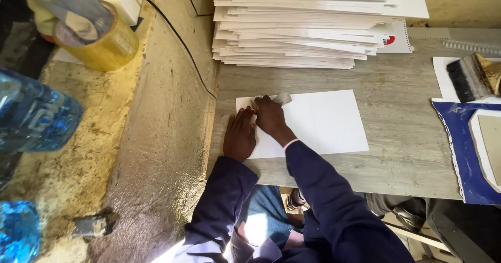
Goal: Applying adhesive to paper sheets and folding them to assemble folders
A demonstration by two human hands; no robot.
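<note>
Head view: white sheet (313, 122) under hands (255, 127).

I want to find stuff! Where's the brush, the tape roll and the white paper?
brush (462, 80), head view, on its dark bristles.
tape roll (112, 49), head view, on its yellow side.
white paper (323, 122), head view, on its bare middle.

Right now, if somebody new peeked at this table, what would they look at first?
Probably the white sheet in the middle of the grey table, with the left hand flat on its edge and the right hand pressing a small pale pad on it. Next, the tall stack of white boards at the back, and the yellow tape roll on the left ledge.
</note>
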